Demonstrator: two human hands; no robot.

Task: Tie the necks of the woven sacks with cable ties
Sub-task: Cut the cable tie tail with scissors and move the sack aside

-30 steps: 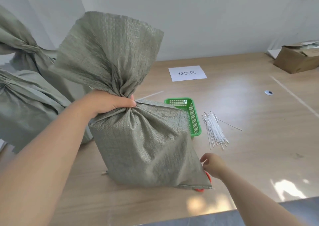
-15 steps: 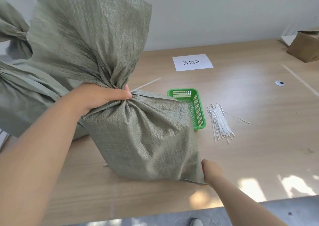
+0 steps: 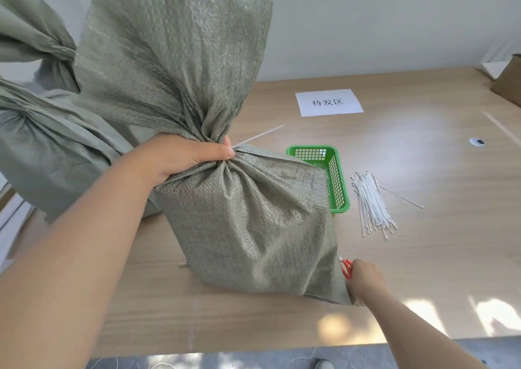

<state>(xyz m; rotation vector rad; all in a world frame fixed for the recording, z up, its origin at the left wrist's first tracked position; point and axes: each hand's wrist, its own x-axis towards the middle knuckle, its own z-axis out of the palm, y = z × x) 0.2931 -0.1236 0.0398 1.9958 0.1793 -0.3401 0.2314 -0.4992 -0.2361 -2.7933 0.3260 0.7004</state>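
A grey-green woven sack [image 3: 253,222] stands upright on the wooden table [image 3: 423,256]. My left hand [image 3: 180,157] is shut around its gathered neck, with the flared top above my fist. A white cable tie tail [image 3: 259,136] sticks out from the neck to the right. My right hand [image 3: 363,281] is at the sack's bottom right corner, closed on red-handled scissors [image 3: 346,267] that are mostly hidden behind the sack. A loose pile of white cable ties [image 3: 372,205] lies to the right.
A green plastic basket [image 3: 338,177] sits behind the sack. Two other tied sacks [image 3: 42,143] lean at the left. A white paper label [image 3: 328,102] lies farther back, a cardboard box [image 3: 507,84] at the far right, a small round object [image 3: 477,142] near it.
My right hand has stayed at the sack's lower right corner, and the red scissors handles now show in it. My left hand keeps its hold on the neck.
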